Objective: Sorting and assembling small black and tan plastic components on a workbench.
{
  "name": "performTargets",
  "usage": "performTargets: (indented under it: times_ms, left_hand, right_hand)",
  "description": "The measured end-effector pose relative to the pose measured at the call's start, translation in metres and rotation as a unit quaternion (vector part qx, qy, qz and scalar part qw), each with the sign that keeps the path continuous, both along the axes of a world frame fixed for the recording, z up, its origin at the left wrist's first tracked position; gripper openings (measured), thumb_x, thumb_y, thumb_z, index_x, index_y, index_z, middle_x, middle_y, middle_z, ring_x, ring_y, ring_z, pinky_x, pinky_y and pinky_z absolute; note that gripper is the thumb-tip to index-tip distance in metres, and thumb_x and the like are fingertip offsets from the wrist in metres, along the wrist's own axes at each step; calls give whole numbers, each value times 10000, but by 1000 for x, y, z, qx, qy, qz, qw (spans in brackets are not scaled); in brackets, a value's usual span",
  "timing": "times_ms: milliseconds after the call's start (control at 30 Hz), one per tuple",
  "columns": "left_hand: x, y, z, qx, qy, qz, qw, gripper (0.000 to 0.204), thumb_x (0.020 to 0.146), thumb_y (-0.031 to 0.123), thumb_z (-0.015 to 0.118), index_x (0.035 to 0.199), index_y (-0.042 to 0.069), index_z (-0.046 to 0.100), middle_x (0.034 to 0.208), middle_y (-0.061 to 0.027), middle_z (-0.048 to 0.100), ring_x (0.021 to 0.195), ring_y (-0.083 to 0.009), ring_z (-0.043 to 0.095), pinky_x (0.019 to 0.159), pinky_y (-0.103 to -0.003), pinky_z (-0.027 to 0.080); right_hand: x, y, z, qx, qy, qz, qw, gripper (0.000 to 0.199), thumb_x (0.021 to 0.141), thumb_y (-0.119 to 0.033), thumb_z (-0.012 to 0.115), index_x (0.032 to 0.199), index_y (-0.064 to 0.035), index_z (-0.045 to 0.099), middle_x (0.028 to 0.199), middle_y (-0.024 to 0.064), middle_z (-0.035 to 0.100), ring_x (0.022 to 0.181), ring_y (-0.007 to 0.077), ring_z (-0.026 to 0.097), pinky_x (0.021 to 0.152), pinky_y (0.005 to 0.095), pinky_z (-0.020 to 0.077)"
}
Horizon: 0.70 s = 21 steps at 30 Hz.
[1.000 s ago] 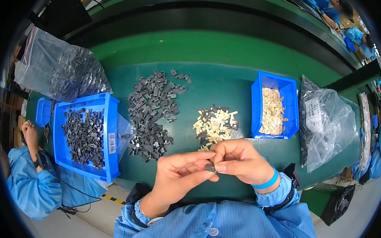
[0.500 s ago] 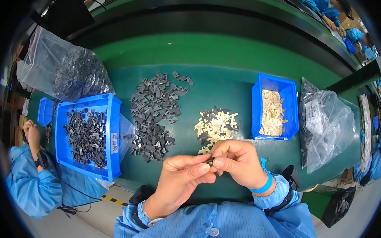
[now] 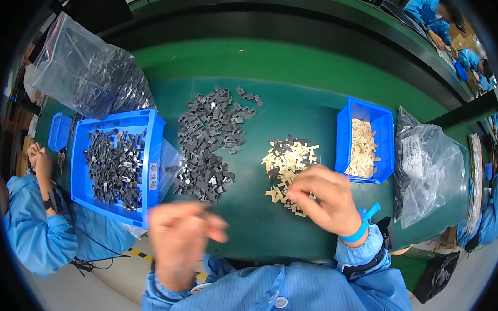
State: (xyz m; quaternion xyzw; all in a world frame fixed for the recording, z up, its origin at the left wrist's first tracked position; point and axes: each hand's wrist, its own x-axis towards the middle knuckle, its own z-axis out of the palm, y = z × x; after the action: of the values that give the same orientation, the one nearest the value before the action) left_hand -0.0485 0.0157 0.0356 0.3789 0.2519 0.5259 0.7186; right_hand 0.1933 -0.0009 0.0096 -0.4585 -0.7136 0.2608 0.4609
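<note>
My left hand (image 3: 180, 236) is smeared by motion beside the near right corner of a blue bin (image 3: 155, 168) full of small dark grey plastic parts. Whether its fingers grip anything does not show. Close in front of it lies a loose heap of dark grey clip-like parts (image 3: 211, 131) on the green table. At the near right edge of a pile of small cream and black flat pieces (image 3: 287, 160), my right hand (image 3: 330, 201) has its thumb and fingers drawn together. Anything between those fingertips cannot be made out.
A smaller blue bin (image 3: 392, 150) with cream pieces stands at the right, beside a clear plastic bag (image 3: 432, 169). Another clear bag of dark parts (image 3: 110, 83) sits behind the left bin. A co-worker's blue sleeve (image 3: 40, 230) is at far left.
My hands, together over the near table edge around a small dark part, have separated. The left has swung left toward the large bin; the right has moved to the cream and black pile.
</note>
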Motion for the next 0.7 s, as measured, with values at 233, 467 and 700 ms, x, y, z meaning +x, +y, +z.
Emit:
performTargets:
  times_ms: [233, 467, 700]
  left_hand:
    - [-80, 39, 20, 267, 544, 370, 704, 284, 798, -31, 565, 1082, -29, 580, 1046, -147, 601, 939, -234, 592, 825, -304, 458]
    - [-18, 25, 7, 368, 578, 220, 694, 325, 734, -17, 614, 1059, -10, 593, 1137, -178, 546, 1059, -291, 528, 902, -357, 402]
    - [31, 4, -40, 114, 335, -7, 935, 237, 794, -6, 598, 1025, -57, 593, 1024, -159, 568, 837, -194, 618, 618, -250, 533]
  right_hand:
    - [-8, 5, -12, -2, -255, -77, 964, 228, 688, -92, 664, 902, -43, 603, 859, 60, 540, 815, 237, 522, 713, 350, 401]
    - [-15, 10, -20, -29, -319, -84, 944, 246, 663, -111, 689, 894, -74, 612, 881, 37, 521, 841, 225, 496, 737, 345, 377]
    - [-16, 16, -25, -5, -327, -76, 942, 119, 702, -138, 633, 803, -81, 606, 817, 15, 510, 806, 197, 493, 723, 330, 364]
